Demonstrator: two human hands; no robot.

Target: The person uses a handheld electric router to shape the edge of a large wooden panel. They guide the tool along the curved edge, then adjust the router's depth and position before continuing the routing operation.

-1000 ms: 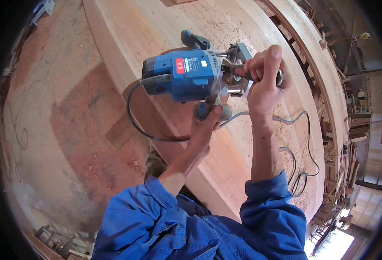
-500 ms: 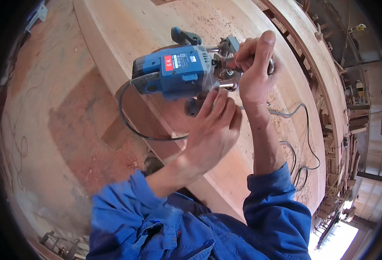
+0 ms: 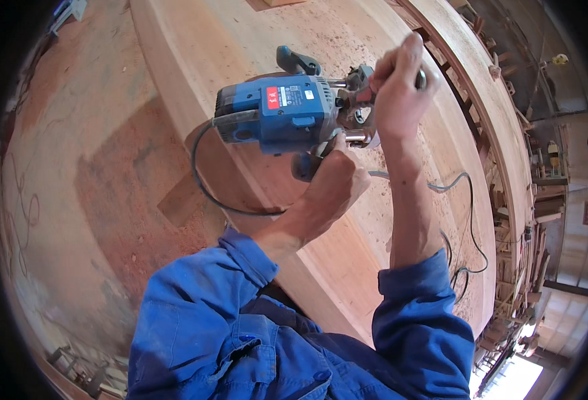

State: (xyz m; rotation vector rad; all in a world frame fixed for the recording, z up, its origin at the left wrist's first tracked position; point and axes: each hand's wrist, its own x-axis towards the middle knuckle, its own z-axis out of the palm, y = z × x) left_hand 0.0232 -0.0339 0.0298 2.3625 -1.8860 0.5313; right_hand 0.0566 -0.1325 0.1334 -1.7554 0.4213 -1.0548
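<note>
A blue plunge router (image 3: 274, 110) lies on its side on a wide wooden panel (image 3: 334, 287), its base end turned right. My left hand (image 3: 334, 180) is closed at the router's near side, fingertips against the lower guide post by the dark handle; part of its grip is hidden. My right hand (image 3: 404, 97) is a raised fist with the thumb up, beside the router's base end. Out of this fist shows the rounded end of a dark metal tool (image 3: 421, 80); the rest of it is hidden by my fingers. My right hand covers part of the router's base.
A black power cord (image 3: 196, 167) loops from the router across the panel's near edge. More cable (image 3: 472, 200) lies curled at the right. Wood shavings (image 3: 347, 33) are scattered over the panel. Stacked timber (image 3: 547, 193) stands at the far right; a dusty floor (image 3: 74, 220) extends left.
My right fist has moved slightly up and turned. The left fingers have drawn in tighter at the guide post. The router appears slightly farther right and higher in view.
</note>
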